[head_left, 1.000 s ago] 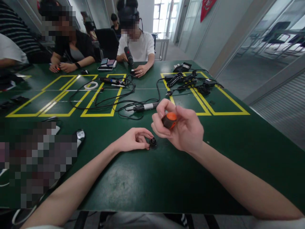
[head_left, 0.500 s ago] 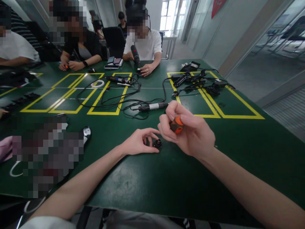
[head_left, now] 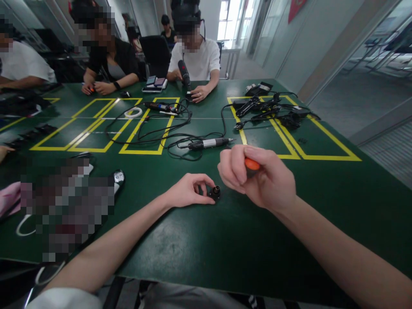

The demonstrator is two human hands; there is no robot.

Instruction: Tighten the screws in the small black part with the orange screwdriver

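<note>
On the green table, my left hand point(head_left: 188, 189) curves its thumb and fingers around a small round black part point(head_left: 215, 194), with the fingertips at its rim. A short metal-looking post stands up from this part. Above and to the right of it, my right hand point(head_left: 257, 176) is raised and closed around an orange and dark grey handle point(head_left: 252, 164), which looks like a screwdriver's. The fingers hide most of this tool, and its shaft does not show.
Ahead lies a grey and black corded power tool point(head_left: 210, 143) with looped black cable. Black tools and cords point(head_left: 267, 107) are piled at the back right. Blurred-out items point(head_left: 80, 206) lie to my left. Across the table, a co-worker point(head_left: 196, 64) holds a black power tool point(head_left: 184, 73).
My right hand has shifted slightly right and down, and the handle has turned in its grip. My left thumb and fingers sit closer around the black part.
</note>
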